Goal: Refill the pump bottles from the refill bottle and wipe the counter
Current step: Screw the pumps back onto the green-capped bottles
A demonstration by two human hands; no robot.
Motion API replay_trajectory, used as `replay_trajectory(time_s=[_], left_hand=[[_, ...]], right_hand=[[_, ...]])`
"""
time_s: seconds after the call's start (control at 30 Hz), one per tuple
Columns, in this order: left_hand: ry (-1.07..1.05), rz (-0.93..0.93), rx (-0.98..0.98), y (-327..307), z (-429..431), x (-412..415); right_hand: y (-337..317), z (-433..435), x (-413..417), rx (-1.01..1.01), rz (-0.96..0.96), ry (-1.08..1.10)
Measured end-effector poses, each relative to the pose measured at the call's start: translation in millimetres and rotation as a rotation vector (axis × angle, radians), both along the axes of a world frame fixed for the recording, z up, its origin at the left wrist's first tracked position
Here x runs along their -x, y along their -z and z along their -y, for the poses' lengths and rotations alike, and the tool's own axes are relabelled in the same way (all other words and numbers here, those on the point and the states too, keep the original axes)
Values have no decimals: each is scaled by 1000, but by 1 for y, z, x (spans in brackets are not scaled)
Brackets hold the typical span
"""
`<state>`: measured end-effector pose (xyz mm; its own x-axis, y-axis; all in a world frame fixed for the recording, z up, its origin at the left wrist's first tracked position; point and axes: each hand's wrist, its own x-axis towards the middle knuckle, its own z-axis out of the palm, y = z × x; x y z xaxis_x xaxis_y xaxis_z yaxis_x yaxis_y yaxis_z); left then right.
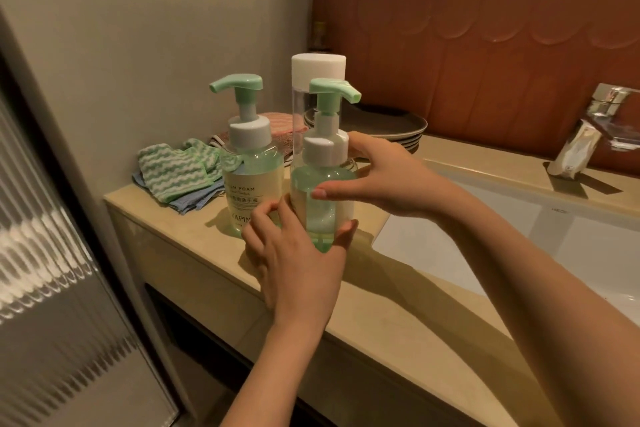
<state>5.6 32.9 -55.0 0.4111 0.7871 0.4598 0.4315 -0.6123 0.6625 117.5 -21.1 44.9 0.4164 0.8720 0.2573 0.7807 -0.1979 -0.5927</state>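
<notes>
Two green pump bottles stand on the beige counter (194,253). The near pump bottle (323,180) is gripped round its base by my left hand (298,260), and my right hand (381,173) wraps its upper body, thumb in front. The second pump bottle (251,166), labelled FOAM, stands free to the left. Directly behind them stands a tall clear refill bottle (313,80) with a white cap. Folded green-and-white and blue cloths (176,173) lie at the counter's back left.
A white sink basin (519,239) lies to the right, with a chrome faucet (595,128) at its far right. Stacked dark plates (391,125) and a pink striped cloth (280,121) sit behind the bottles. A ribbed glass door (52,253) stands at left.
</notes>
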Motion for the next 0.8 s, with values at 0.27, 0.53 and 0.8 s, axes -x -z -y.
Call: replay_trajectory(time_s=[0.27,0.53,0.8], left_hand=[[-40,-4,-5,1,-2,-3],[-22,-19,21,2,-5,-4],[-14,71,3,1,0,-2]], right_hand=[[11,-8,5,-103,-17,121],[14,-9,10,-148,-124,152],[24,-6,26,-226,-262,179]])
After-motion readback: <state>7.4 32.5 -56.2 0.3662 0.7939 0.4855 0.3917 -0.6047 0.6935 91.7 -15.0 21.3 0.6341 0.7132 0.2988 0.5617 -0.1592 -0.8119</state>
